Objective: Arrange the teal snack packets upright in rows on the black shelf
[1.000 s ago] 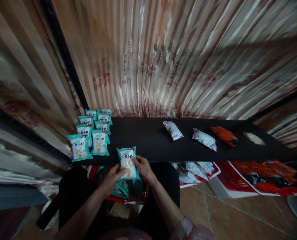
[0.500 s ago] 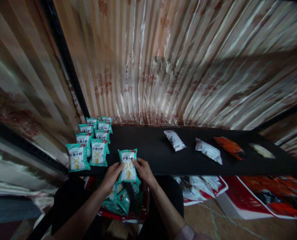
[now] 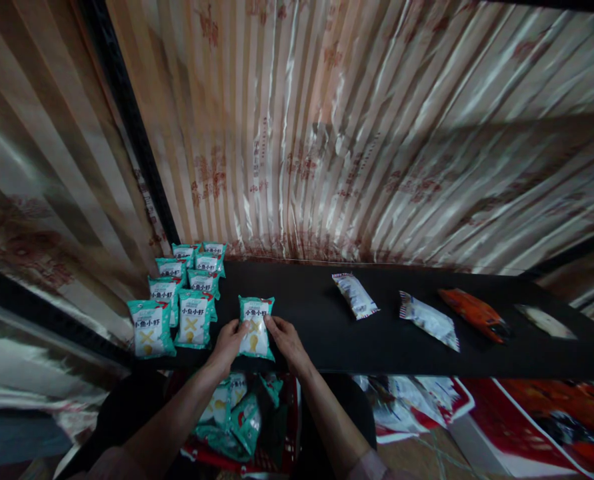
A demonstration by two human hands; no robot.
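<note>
L hand (image 3: 228, 341) & R hand (image 3: 287, 340) both pinched tight on lower sides of teal snack pkt (image 3: 255, 319), upright on black shelf (image 3: 337, 337) near front edge, 3 o'clock of pkt rows (image 3: 183, 297). Risk: puffy pkt could tip fwd off the edge if let go off-balance.

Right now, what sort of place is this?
Probably a small shop or snack display corner: a black shelf holds rows of identical teal snack packets, other single wrapped snacks lie along it, and more packets fill a red basket below.

Both hands (image 3: 259, 341) grip a teal snack packet (image 3: 256, 327) on the black shelf (image 3: 387, 340).
</note>
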